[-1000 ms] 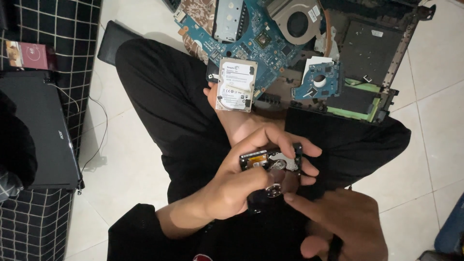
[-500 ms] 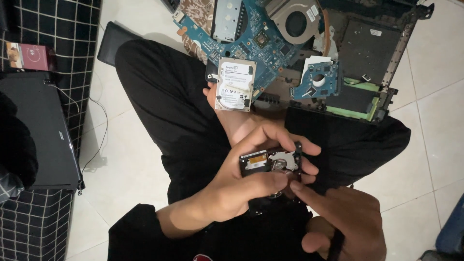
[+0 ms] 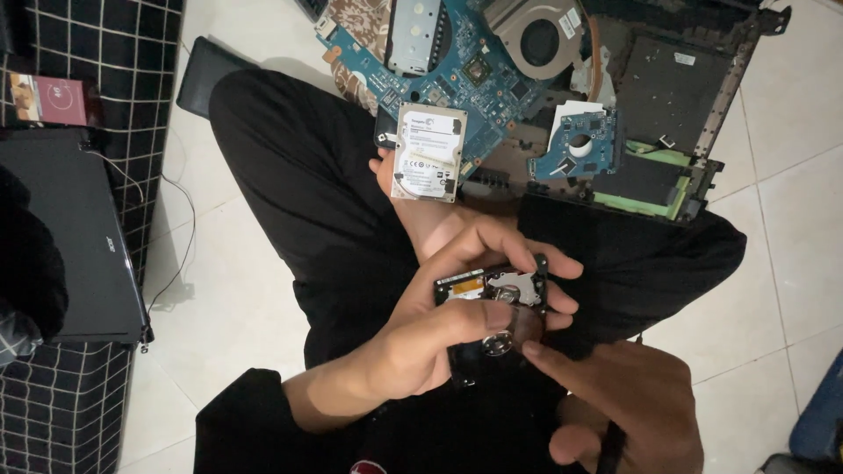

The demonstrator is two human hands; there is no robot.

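Note:
My left hand (image 3: 439,329) grips an opened black hard drive (image 3: 492,294) over my lap, thumb across its top, so the silver arm and shiny platter show. My right hand (image 3: 632,404) is just below and to the right of it. Its index fingertip touches the platter hub, and its other fingers curl around a dark slim tool (image 3: 608,448) that is mostly hidden. A second silver hard drive (image 3: 428,154) with a white label rests on my bare foot further up.
A blue laptop motherboard (image 3: 457,70) with a round fan (image 3: 540,39) lies on the tiled floor ahead, beside a stripped black laptop base (image 3: 676,96) and a small blue circuit board (image 3: 575,154). A closed black laptop (image 3: 70,237) lies on a chequered mat at the left.
My right index finger has crept slightly up onto the platter hub. My left hand has held the drive in nearly the same spot.

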